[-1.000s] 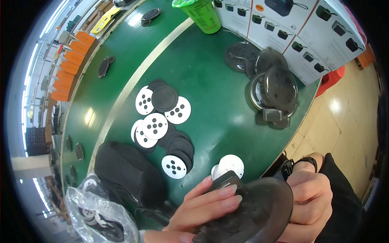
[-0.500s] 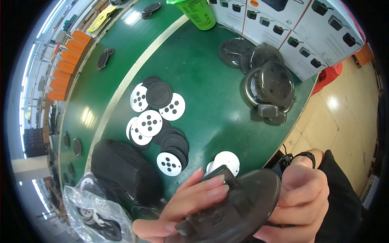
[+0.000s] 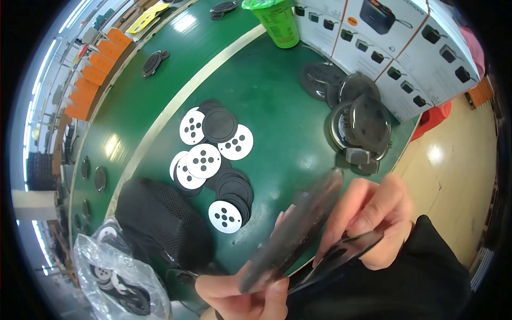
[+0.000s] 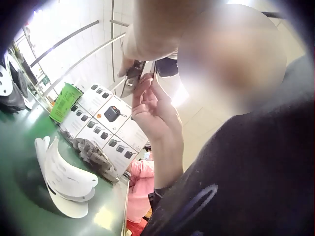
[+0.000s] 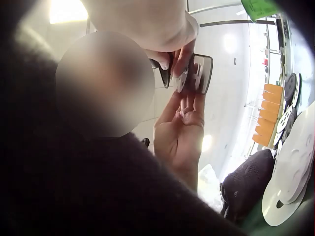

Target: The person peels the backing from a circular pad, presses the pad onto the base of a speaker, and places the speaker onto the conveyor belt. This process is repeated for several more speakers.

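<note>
Tilted nearly on edge in the head view is a dark translucent round plastic part point(image 3: 293, 234), gripped by my left hand point(image 3: 240, 296) from below with the thumb against it. My right hand point(image 3: 378, 218) pinches a thin, glossy dark piece point(image 3: 349, 249) close beside that part; its exact kind I cannot tell. From the right wrist, the left hand point(image 5: 179, 132) reaches up under the part. White discs point(image 4: 69, 177) lie on the table below the hands in the left wrist view. Black rings and white discs with holes point(image 3: 204, 161) are piled in the middle of the table.
Similar dark round parts point(image 3: 368, 122) are stacked at the right, by a printed white carton point(image 3: 368, 42). A green cup point(image 3: 280, 26) stands at the back. To the left are a black mesh-covered object point(image 3: 160, 224) and a clear plastic bag point(image 3: 122, 272) of discs.
The round part has turned from lying broad side up to nearly on edge. My right hand has come off its rim and moved up, now pinching a thin dark piece.
</note>
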{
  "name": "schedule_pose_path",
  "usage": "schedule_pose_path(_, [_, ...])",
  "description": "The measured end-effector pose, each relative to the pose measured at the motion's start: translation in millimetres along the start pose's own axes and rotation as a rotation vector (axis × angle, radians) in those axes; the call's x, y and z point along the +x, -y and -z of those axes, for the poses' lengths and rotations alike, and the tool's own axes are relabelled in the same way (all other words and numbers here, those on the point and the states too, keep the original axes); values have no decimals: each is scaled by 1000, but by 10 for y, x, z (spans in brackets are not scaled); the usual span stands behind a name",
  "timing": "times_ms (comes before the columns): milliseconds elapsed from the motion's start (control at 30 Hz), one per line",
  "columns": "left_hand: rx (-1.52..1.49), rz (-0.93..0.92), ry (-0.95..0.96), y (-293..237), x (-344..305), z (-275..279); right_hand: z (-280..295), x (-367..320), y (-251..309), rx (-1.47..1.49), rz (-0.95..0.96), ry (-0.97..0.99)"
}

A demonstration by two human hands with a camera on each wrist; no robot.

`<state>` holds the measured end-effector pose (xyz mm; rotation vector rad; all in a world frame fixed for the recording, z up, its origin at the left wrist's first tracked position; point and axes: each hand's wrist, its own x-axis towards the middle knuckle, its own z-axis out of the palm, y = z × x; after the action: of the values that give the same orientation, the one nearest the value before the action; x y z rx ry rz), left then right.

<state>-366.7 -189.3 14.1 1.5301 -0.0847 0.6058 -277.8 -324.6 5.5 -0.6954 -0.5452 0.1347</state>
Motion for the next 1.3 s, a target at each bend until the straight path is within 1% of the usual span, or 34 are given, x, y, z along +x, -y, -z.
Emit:
schedule_pose_path(33, [-14,-27,-4,50,-29,-2,19,18,-10,15,-19,11])
schedule_pose_path(67, [-20,10,-27,65,-54,-10,45,36,-26,30,-38,23])
schedule_pose_path(100, [-27,47,-49,65,-42,-32,137,64,-38,-70,8,141])
schedule_pose_path(167, [-28,255,-119,-70,23,-107,88,84,100,-312,40,210])
schedule_pose_path(200, [-28,361,-150,-137,63,-141,107,83,83,-334,77,263])
schedule_pose_path(267, [-41,423,-136,-153,70,-129,144,83,49,-371,153,367])
schedule_pose_path(300, [-52,374,-93,-125,69,-82,145,100,86,-414,176,422])
schedule_pose_path(367, [-71,282,0,-86,61,-8,65,121,122,-516,263,369])
schedule_pose_path(400, [-74,314,-19,-107,63,-21,25,133,140,-568,305,339])
schedule_pose_path(467, [-79,382,-53,-223,90,-88,-25,20,-99,-666,687,110])
schedule_pose_path(500, [-81,415,-68,-273,110,-108,14,27,67,-625,451,263])
schedule_pose_path(533, [-421,640,-147,-304,183,-93,29,64,228,-606,207,382])
schedule_pose_path(567, [-764,861,-228,-318,301,-54,39,39,144,-642,359,358])
schedule_pose_path(600, [-623,672,79,-208,232,8,41,20,83,-678,511,333])
schedule_pose_path(633, [-493,430,318,-99,164,70,21,-2,62,-672,521,277])
schedule_pose_path(700, [-479,210,180,-30,130,-40,-1,-115,9,-710,572,152])
schedule_pose_path(767, [-447,202,137,26,115,10,31,-166,19,-729,563,155])
schedule_pose_path(800, [-430,198,116,45,132,24,40,-114,69,-724,530,221])
schedule_pose_path(833, [-483,353,55,-27,165,37,7,-60,134,-737,438,242])
schedule_pose_path(867, [-513,332,56,-2,187,27,-26,-6,199,-753,347,260])
schedule_pose_path(900, [-544,310,58,22,208,17,-111,59,298,-783,197,231])
schedule_pose_path(933, [-554,109,122,181,198,-14,-148,98,355,-790,85,221])
schedule_pose_path(1000, [-520,-103,202,266,180,-27,-191,155,448,-788,-102,217])
schedule_pose_path(1033, [-519,-162,219,315,173,-37,-189,165,450,-778,-133,218])
schedule_pose_path(1067, [-512,-174,228,314,183,-33,-187,176,452,-768,-164,220])
schedule_pose_path(1100, [-492,-147,228,298,169,-30,-191,189,439,-760,-153,216])
schedule_pose_path(1167, [-452,-106,221,278,157,-21,-176,98,370,-776,-50,133])
schedule_pose_path(1233, [-410,-72,207,262,139,-12,-156,-142,186,-816,134,-26])
schedule_pose_path(1300, [-359,-44,194,231,134,6,-45,-79,287,-765,-21,148])
